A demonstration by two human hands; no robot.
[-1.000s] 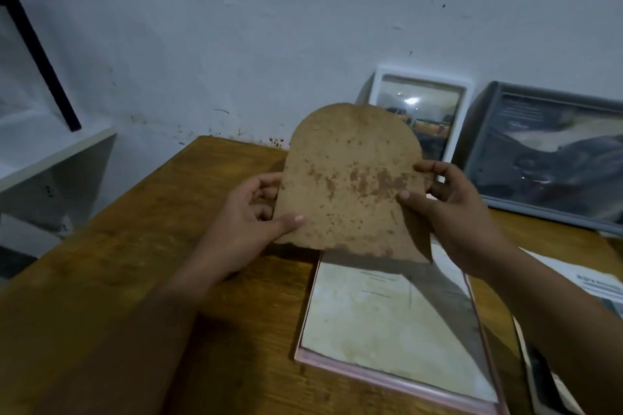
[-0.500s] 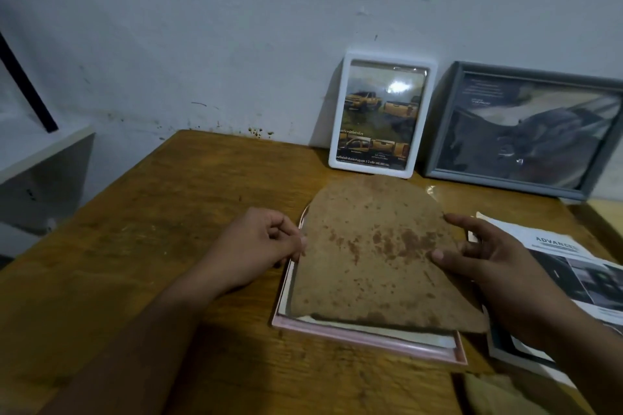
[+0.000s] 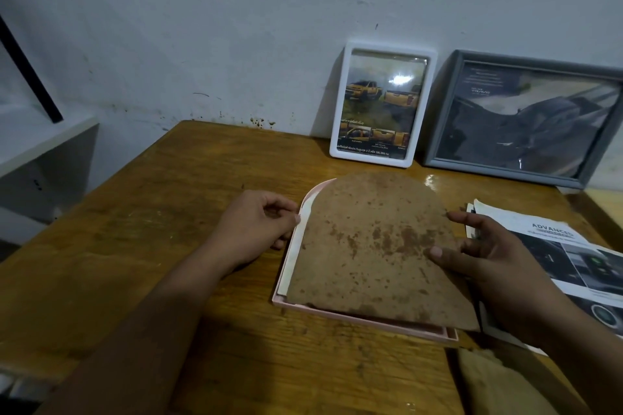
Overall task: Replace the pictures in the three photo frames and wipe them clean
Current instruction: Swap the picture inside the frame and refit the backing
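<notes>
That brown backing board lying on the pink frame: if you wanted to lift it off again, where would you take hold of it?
Probably at the near right corner of the backing board. It lies askew on the pink frame, and that corner juts out past the frame's rim, so fingers could slip beneath it from the right. The right hand already rests on that edge, while the left hand is at the frame's left rim.

Dim, soft focus; glare on white frame [image 3: 401, 79]; edges bowed.

Plain home room: worn wooden table [image 3: 141, 246] against stained whitewashed wall [image 3: 202, 27]
</notes>
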